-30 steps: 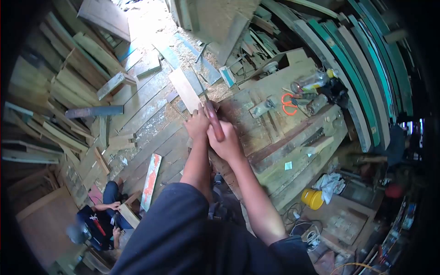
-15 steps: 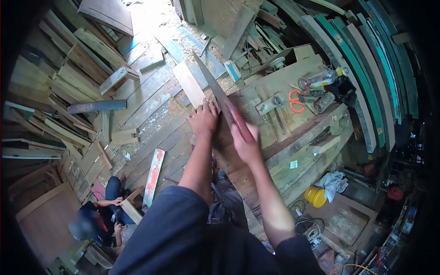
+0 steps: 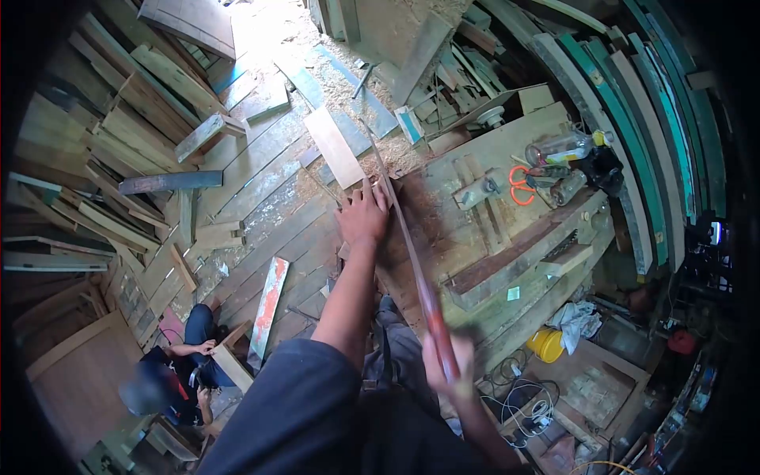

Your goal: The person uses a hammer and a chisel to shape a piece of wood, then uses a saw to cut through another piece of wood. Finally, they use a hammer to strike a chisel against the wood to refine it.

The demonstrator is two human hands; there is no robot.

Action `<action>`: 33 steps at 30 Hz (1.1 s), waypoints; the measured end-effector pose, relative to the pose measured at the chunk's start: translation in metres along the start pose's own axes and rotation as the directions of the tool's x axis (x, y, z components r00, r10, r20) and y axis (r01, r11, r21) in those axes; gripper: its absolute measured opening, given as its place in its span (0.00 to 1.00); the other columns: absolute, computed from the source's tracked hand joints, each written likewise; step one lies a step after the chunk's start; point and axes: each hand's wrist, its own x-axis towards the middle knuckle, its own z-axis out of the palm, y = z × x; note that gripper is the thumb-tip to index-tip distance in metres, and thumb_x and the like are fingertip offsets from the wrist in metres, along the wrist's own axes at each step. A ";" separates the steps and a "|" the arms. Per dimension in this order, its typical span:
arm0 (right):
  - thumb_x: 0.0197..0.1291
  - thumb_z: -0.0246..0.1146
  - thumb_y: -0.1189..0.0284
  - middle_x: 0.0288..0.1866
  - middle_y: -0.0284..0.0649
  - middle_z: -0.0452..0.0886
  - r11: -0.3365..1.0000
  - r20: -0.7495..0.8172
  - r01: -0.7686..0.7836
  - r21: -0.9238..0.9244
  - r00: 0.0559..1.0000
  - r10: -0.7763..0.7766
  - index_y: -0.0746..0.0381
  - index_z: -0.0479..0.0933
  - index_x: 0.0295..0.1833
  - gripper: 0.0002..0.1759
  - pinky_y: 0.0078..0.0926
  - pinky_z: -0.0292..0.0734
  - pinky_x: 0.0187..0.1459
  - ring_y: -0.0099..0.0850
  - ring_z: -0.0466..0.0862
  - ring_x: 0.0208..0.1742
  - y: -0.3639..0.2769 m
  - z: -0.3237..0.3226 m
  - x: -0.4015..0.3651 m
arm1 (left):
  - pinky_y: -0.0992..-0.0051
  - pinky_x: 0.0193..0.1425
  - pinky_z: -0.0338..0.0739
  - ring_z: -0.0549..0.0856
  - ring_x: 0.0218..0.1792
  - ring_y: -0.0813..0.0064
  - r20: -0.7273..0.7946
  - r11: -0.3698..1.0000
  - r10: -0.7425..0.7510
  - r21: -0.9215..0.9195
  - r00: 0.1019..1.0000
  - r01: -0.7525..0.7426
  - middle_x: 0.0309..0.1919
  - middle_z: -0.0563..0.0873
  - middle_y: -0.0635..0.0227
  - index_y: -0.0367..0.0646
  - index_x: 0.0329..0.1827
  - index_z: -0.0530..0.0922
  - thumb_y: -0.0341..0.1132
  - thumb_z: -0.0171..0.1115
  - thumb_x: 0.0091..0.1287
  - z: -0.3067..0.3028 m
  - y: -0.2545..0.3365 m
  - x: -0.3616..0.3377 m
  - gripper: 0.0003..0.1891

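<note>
A pale wooden board [image 3: 336, 149] juts out past the far corner of the workbench [image 3: 431, 178]. My left hand [image 3: 366, 215] lies on its near end with the fingers stretched forward and slightly apart, pressing down; the palm covers part of the wood. In my right hand [image 3: 448, 360], low and close to my body, is the reddish handle [image 3: 440, 336] of a handsaw. Its long thin blade [image 3: 406, 237] runs forward, edge-on to me, just right of the left fingers and by the board's edge. Motion blurs the right hand somewhat.
On the bench are orange-handled scissors [image 3: 520, 186], bottles [image 3: 558, 149] and a long timber piece [image 3: 522, 265]. A co-worker [image 3: 178, 380] sits on the floor at lower left with a wooden frame. Timber stacks stand on both sides; a yellow bucket [image 3: 546, 345] is at right.
My right hand has drawn the handsaw back toward my body, and its blade now lies lower and more edge-on. My left hand stays on the board, its fingers more extended.
</note>
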 end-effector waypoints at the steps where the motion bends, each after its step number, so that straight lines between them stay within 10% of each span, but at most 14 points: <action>1: 0.62 0.61 0.77 0.19 0.48 0.73 0.976 0.040 -0.134 0.171 0.991 0.129 0.66 0.76 0.30 0.08 0.35 0.70 0.23 0.44 0.79 0.20 0.011 0.014 0.027 | 0.53 0.60 0.70 0.80 0.57 0.56 0.005 1.000 -0.006 0.008 1.000 0.006 0.54 0.84 0.63 0.56 0.71 0.70 0.54 0.40 0.74 -0.006 0.001 -0.002 0.27; 6: 0.62 0.60 0.76 0.20 0.49 0.72 0.970 -0.033 0.039 0.241 0.999 -0.032 0.68 0.72 0.28 0.10 0.34 0.70 0.27 0.36 0.75 0.20 0.045 0.068 0.135 | 0.48 0.66 0.64 0.74 0.66 0.55 0.192 0.999 -0.025 -0.037 0.981 0.032 0.61 0.80 0.63 0.58 0.75 0.65 0.55 0.39 0.75 -0.012 0.000 0.003 0.28; 8: 0.61 0.61 0.73 0.22 0.57 0.75 0.987 -0.052 -0.013 0.162 0.998 0.022 0.67 0.75 0.31 0.09 0.40 0.73 0.28 0.54 0.79 0.25 0.061 0.064 0.110 | 0.44 0.67 0.61 0.74 0.64 0.53 0.163 0.999 0.009 -0.050 0.987 0.000 0.62 0.78 0.60 0.61 0.77 0.61 0.58 0.40 0.73 -0.003 -0.004 -0.005 0.30; 10: 0.65 0.61 0.73 0.17 0.37 0.72 0.851 -0.082 -0.243 0.465 0.946 0.315 0.66 0.75 0.30 0.11 0.31 0.69 0.24 0.24 0.75 0.20 0.088 0.058 0.069 | 0.48 0.61 0.66 0.76 0.59 0.53 0.109 0.975 0.173 0.126 0.979 -0.186 0.58 0.78 0.54 0.65 0.77 0.60 0.62 0.41 0.72 -0.019 0.001 -0.014 0.32; 12: 0.66 0.61 0.73 0.19 0.33 0.72 0.636 -0.016 -0.297 0.712 0.899 0.437 0.65 0.73 0.28 0.12 0.28 0.67 0.24 0.20 0.72 0.20 0.085 0.060 0.043 | 0.48 0.61 0.66 0.76 0.59 0.52 0.140 0.974 0.185 0.107 0.973 -0.201 0.58 0.77 0.53 0.66 0.78 0.58 0.62 0.41 0.71 -0.026 0.000 -0.018 0.32; 15: 0.70 0.59 0.71 0.17 0.26 0.68 0.860 -0.099 -0.230 0.457 0.947 0.306 0.60 0.70 0.31 0.12 0.16 0.63 0.18 0.14 0.68 0.15 0.085 0.081 0.065 | 0.48 0.62 0.66 0.75 0.59 0.50 0.191 0.984 0.154 0.060 0.969 -0.168 0.61 0.75 0.50 0.67 0.80 0.49 0.61 0.41 0.72 -0.035 0.003 -0.012 0.34; 18: 0.65 0.61 0.72 0.15 0.34 0.69 0.978 -0.199 0.006 0.209 0.979 0.036 0.64 0.71 0.29 0.12 0.32 0.67 0.20 0.28 0.72 0.14 0.070 0.088 0.094 | 0.46 0.60 0.66 0.77 0.58 0.53 -0.031 1.000 0.028 -0.010 0.999 -0.029 0.56 0.80 0.59 0.70 0.80 0.49 0.59 0.42 0.72 -0.006 0.002 -0.003 0.33; 19: 0.60 0.62 0.74 0.17 0.50 0.74 0.987 -0.125 -0.022 0.161 0.991 0.042 0.65 0.72 0.26 0.11 0.39 0.70 0.22 0.49 0.79 0.19 0.070 0.087 0.098 | 0.48 0.59 0.68 0.78 0.57 0.56 -0.034 0.998 -0.018 -0.069 0.999 0.016 0.54 0.82 0.62 0.68 0.80 0.51 0.56 0.42 0.73 -0.004 0.002 -0.002 0.32; 22: 0.59 0.62 0.75 0.16 0.50 0.73 0.989 -0.109 0.076 0.127 0.992 -0.062 0.64 0.72 0.25 0.11 0.41 0.70 0.22 0.52 0.79 0.19 0.074 0.083 0.102 | 0.50 0.58 0.68 0.79 0.57 0.58 0.073 0.996 -0.057 -0.057 0.996 0.062 0.54 0.82 0.63 0.66 0.80 0.52 0.55 0.42 0.74 -0.005 0.001 0.000 0.31; 30: 0.60 0.63 0.71 0.17 0.50 0.73 0.978 -0.022 -0.117 0.171 0.992 0.123 0.64 0.74 0.26 0.12 0.41 0.70 0.23 0.49 0.80 0.20 0.050 0.055 0.094 | 0.52 0.58 0.68 0.81 0.54 0.60 0.086 0.997 -0.076 -0.012 0.993 0.077 0.53 0.84 0.64 0.65 0.77 0.60 0.55 0.40 0.74 -0.006 0.004 0.001 0.28; 31: 0.62 0.64 0.70 0.17 0.41 0.70 0.979 0.018 -0.134 0.154 0.991 0.133 0.65 0.72 0.28 0.13 0.32 0.67 0.24 0.29 0.73 0.19 0.042 0.046 0.076 | 0.50 0.61 0.68 0.81 0.55 0.60 0.102 0.997 -0.079 -0.009 0.992 0.081 0.55 0.84 0.64 0.64 0.77 0.59 0.55 0.39 0.75 -0.004 0.004 0.002 0.28; 33: 0.61 0.64 0.73 0.17 0.40 0.70 0.972 0.017 -0.116 0.202 0.993 0.115 0.64 0.72 0.28 0.11 0.33 0.68 0.24 0.28 0.73 0.19 0.022 0.022 0.031 | 0.50 0.61 0.67 0.81 0.55 0.60 0.097 0.998 -0.060 0.004 0.993 0.060 0.55 0.83 0.65 0.64 0.77 0.59 0.55 0.38 0.75 -0.003 0.004 0.002 0.28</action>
